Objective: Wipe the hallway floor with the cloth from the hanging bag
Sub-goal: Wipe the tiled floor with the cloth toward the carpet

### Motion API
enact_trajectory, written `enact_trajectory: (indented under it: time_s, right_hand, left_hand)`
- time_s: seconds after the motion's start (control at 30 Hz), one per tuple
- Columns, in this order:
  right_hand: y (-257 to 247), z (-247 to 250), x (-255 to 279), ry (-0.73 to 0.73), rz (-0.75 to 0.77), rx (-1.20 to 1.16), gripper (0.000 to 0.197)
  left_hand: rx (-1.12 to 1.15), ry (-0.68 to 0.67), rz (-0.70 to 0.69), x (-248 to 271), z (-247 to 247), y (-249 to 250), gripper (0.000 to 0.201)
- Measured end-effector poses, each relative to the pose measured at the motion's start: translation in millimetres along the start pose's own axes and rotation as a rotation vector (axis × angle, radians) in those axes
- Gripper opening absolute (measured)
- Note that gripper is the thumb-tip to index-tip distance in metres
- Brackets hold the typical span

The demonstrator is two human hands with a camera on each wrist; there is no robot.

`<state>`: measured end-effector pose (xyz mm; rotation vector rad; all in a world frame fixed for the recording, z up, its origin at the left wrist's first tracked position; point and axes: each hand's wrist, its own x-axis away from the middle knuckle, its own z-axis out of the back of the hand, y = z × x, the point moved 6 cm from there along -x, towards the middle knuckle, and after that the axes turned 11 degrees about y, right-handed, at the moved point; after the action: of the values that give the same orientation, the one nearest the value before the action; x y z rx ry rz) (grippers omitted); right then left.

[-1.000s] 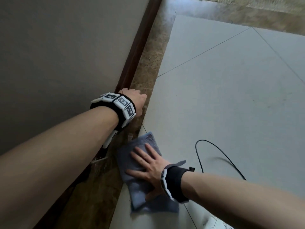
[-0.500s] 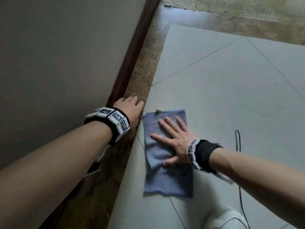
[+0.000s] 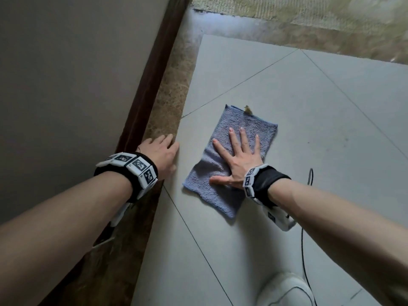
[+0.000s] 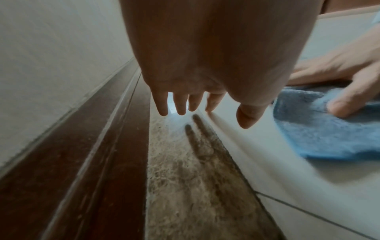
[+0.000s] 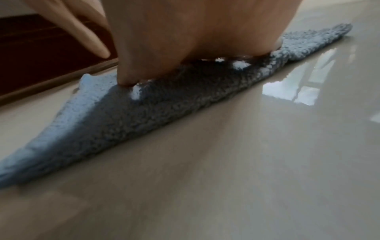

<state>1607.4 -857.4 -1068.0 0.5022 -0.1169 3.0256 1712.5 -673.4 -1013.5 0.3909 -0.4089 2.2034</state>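
A blue terry cloth (image 3: 223, 180) lies flat on the pale floor tiles (image 3: 309, 120). My right hand (image 3: 237, 157) presses it down with spread, straight fingers; the right wrist view shows the palm on the cloth (image 5: 144, 112). A small yellowish scrap (image 3: 248, 110) sits at the cloth's far edge. My left hand (image 3: 162, 154) rests with straight fingers on the floor at the brown marble border (image 3: 170, 102), left of the cloth. In the left wrist view its fingertips (image 4: 180, 108) reach the floor beside the cloth (image 4: 320, 134).
A grey wall (image 3: 77, 74) with a dark wooden skirting board (image 3: 152, 78) runs along the left. A thin black cable (image 3: 305, 239) trails on the tiles at the right. A white shoe (image 3: 287, 290) stands at the bottom. A rough unfinished strip (image 3: 309, 9) crosses the top.
My right hand has pushed the cloth forward and to the right, away from the wall, and the cloth now lies flatter. The left hand went from curled to flat and stayed by the skirting.
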Motion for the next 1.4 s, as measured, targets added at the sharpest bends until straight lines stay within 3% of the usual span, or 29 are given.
enact_trajectory:
  time_s: [0.07, 0.23, 0.43, 0.63, 0.93, 1.17, 1.4]
  right_hand:
    - [-8.0, -4.0, 11.2, 0.001, 0.048, -0.001, 0.111]
    - [-49.3, -24.5, 55.1, 0.004, 0.413, 0.054, 0.119]
    - [-36.9, -18.1, 49.5, 0.042, 0.497, 0.007, 0.118]
    - [-1.2, -0.1, 0.3, 0.056, 0.302, 0.005, 0.124]
    - [47.3, 26.8, -75.2, 0.047, 0.069, -0.076, 0.126]
    - [80.6, 46.6, -125.4, 0.022, -0.047, -0.127, 0.128]
    - [103.4, 68.4, -176.9, 0.02, -0.136, -0.148, 0.13]
  left_hand:
    - [0.003, -0.017, 0.002, -3.2, 1.3, 0.9, 0.065]
    - [0.015, -0.053, -0.01, -15.5, 1.8, 6.6, 0.065]
    - [-0.008, -0.062, 0.011, -43.9, 4.2, -0.2, 0.077]
    - [-0.006, -0.086, 0.028, -53.1, 3.5, 5.9, 0.094]
    - [0.178, 0.036, 0.13, -98.6, 21.5, 7.9, 0.064]
    - [0.154, 0.02, 0.099, -112.5, 14.7, 6.9, 0.069]
    - [0.181, 0.002, 0.035, -108.9, 9.3, -2.1, 0.129]
